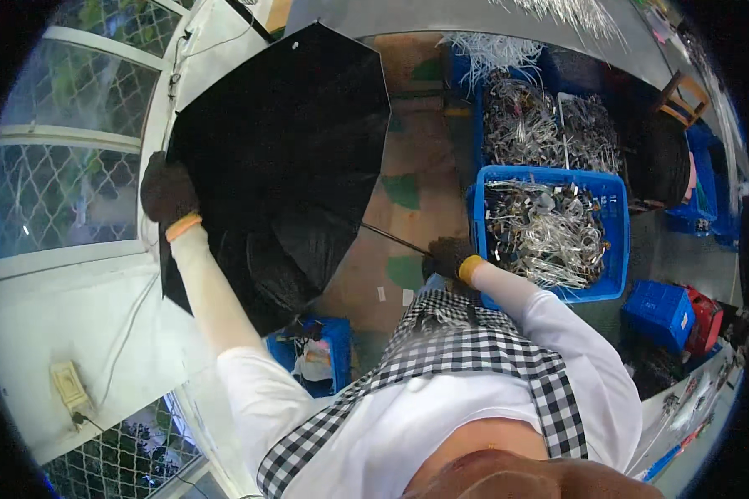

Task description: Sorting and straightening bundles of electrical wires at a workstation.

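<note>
Beside the window (66, 195), the umbrella (283, 141) is spread; the right hand (451, 258) grips its shaft (395, 239), the left hand (170, 191) touches it, grip unclear. Careless turning could scrape it against the wall (66, 312).

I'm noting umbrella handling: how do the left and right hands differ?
The left hand is at the edge of the black canopy; the right hand is at the end of the umbrella shaft. The left hand is well away from the checked apron, while the right hand is close beside it. Both wear dark gloves with orange-yellow cuffs.
</note>
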`<state>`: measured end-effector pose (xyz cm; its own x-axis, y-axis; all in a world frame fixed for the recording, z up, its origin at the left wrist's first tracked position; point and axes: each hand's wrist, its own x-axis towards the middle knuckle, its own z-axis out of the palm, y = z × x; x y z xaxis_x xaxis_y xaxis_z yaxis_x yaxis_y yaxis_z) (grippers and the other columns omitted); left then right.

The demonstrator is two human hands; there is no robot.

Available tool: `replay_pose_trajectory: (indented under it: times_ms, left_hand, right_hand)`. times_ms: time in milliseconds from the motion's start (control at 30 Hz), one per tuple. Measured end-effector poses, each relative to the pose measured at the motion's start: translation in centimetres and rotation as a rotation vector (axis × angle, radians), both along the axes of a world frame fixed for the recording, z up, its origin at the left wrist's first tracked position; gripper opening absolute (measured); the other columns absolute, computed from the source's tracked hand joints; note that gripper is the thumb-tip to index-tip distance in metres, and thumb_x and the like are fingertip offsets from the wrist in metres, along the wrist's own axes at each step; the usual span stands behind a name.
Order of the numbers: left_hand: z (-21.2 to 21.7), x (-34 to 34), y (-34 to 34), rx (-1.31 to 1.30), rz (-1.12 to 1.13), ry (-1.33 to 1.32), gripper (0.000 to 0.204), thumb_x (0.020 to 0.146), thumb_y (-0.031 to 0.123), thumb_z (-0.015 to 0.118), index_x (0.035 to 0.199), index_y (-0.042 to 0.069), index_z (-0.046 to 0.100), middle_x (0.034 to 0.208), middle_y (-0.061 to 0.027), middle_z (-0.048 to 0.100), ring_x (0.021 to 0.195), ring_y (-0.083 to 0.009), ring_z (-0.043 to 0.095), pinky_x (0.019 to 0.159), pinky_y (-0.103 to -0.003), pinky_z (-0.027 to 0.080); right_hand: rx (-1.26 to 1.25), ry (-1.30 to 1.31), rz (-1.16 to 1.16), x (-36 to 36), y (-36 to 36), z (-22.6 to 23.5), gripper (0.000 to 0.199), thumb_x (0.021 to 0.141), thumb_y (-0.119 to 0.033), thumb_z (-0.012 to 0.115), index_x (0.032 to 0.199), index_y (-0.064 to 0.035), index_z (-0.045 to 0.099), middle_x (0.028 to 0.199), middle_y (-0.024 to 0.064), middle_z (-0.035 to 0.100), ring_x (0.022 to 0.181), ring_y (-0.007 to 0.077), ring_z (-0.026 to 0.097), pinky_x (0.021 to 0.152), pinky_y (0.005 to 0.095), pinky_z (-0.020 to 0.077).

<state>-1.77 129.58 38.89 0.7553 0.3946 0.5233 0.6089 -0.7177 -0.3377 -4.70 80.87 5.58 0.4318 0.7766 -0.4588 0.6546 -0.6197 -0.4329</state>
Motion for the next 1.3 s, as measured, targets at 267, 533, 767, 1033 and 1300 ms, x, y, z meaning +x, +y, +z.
replay_pose_trajectory:
  times_ms: [267,533,767,1033,1300]
  left_hand:
    - [-10.7,4.8,1.8,-0.235,-0.188,-0.197,0.032,0.093,0.023,0.055,0.118,0.007,0.067,0.108,-0.0173,0.07,0.098,-0.0373,0.067,0.085,-0.048,0.053]
    - [-29.3,-1.1,-6.4,-0.564,-0.363,-0.327,0.046,0.083,0.018,0.074,0.125,0.003,0.065,0.122,-0.0187,0.067,0.117,-0.037,0.061,0.103,-0.045,0.047]
    - [-39.6,-7.8,-17.5,-0.551,-0.14,0.408,0.05,0.092,0.028,0.057,0.14,0.016,0.053,0.144,-0.0131,0.052,0.136,-0.0332,0.044,0.113,-0.053,0.031]
    - [-39.9,-13.4,-19.2,-0.638,-0.019,0.457,0.056,0.09,0.021,0.057,0.144,0.008,0.048,0.148,-0.0162,0.046,0.14,-0.0374,0.039,0.115,-0.055,0.027]
    - [-37.9,-20.1,-24.7,-0.501,-0.885,0.623,0.052,0.092,0.033,0.053,0.135,0.005,0.06,0.141,-0.0232,0.056,0.133,-0.0391,0.051,0.11,-0.051,0.039]
  right_hand:
    - [0.142,0.178,-0.137,1.1,-3.2,0.1,0.03,0.086,-0.033,0.065,0.097,-0.0055,0.071,0.098,0.0208,0.071,0.094,0.0401,0.069,0.083,0.0511,0.0551]
    - [0.104,0.222,-0.226,-2.8,-7.9,3.0,0.028,0.094,-0.028,0.054,0.105,-0.0053,0.068,0.106,0.0198,0.071,0.097,0.0396,0.069,0.082,0.0502,0.0563]
    - [0.137,0.25,-0.278,-4.9,-6.7,2.7,0.034,0.097,-0.03,0.051,0.115,-0.0062,0.068,0.11,0.0202,0.07,0.104,0.04,0.066,0.092,0.0489,0.053]
    - [0.102,0.315,-0.395,-6.4,-6.9,4.0,0.029,0.097,-0.028,0.057,0.112,-0.0073,0.07,0.109,0.0185,0.07,0.102,0.0371,0.067,0.09,0.0462,0.053]
    - [0.168,0.227,-0.455,-10.2,-15.8,0.5,0.028,0.096,-0.028,0.056,0.109,-0.0077,0.069,0.113,0.0188,0.069,0.106,0.0394,0.064,0.092,0.0461,0.0522]
